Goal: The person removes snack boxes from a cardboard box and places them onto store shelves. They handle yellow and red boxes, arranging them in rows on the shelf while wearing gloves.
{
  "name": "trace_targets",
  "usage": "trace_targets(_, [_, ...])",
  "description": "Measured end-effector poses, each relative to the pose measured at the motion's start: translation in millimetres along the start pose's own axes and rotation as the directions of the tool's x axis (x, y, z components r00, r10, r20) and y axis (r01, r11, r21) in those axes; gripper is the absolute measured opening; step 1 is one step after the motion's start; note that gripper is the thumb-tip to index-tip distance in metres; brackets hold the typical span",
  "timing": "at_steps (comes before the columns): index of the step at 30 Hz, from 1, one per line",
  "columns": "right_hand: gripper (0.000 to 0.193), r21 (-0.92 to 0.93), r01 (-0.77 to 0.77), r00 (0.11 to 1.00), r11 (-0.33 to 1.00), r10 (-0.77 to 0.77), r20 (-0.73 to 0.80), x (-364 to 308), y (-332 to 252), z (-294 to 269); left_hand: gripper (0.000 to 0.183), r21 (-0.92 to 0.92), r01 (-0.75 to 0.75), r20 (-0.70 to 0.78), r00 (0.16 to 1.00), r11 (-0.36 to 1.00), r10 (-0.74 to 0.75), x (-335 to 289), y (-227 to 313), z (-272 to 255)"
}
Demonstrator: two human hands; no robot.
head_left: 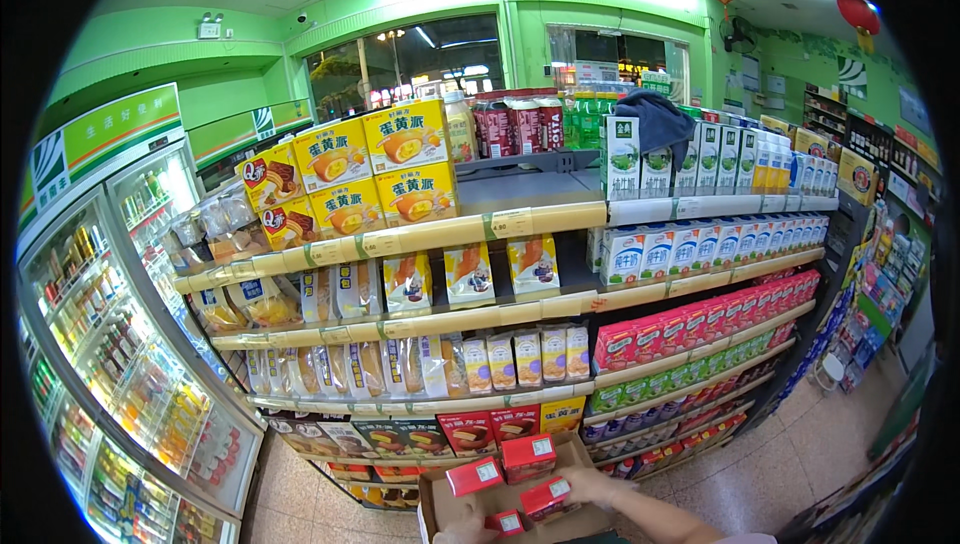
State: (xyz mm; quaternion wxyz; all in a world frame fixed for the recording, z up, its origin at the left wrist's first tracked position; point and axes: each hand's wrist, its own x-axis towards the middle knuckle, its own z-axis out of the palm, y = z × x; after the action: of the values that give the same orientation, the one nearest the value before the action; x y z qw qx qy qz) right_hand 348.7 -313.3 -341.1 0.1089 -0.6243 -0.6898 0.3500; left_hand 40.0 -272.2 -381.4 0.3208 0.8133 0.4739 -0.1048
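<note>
An open brown cardboard carton (427, 509) is low in front of me, with several small red boxes in it. My right hand (582, 485) reaches in from the right and grips the side of one red box (545, 497). My left hand (462, 526) is at the carton's near left, smeared by motion. Its fingers cannot be made out, and it is nearest to another red box (505, 522) at the near edge. Two more red boxes, a left one (474, 476) and a far one (528, 455), stick up above the carton's rim.
Beyond the carton stands a shelf unit (540, 305) of packaged cakes, bread and milk cartons. Yellow cake boxes (410, 159) and a dark cloth (655, 116) are on top. Glass-door drink fridges (130, 324) line the left. Tiled floor (800, 444) shows at right.
</note>
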Motion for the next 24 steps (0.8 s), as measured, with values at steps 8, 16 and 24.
trace_targets(8, [0.071,0.077,0.376,0.918,0.923,-0.361,-0.164,-34,-104,-195,0.06,-0.223,-0.61,-0.612,0.695,0.761,0.378,-54,137,-172])
trace_targets(16, [0.079,0.212,0.518,0.73,0.828,-0.299,-0.615,-81,-240,-357,0.073,0.45,-0.744,-0.762,-0.03,0.495,0.647,-57,237,-351])
trace_targets(24, [0.075,-0.373,0.099,0.445,0.923,-0.376,-0.812,31,-254,-456,0.071,0.26,-0.738,-0.756,0.245,0.622,0.607,-39,263,-429])
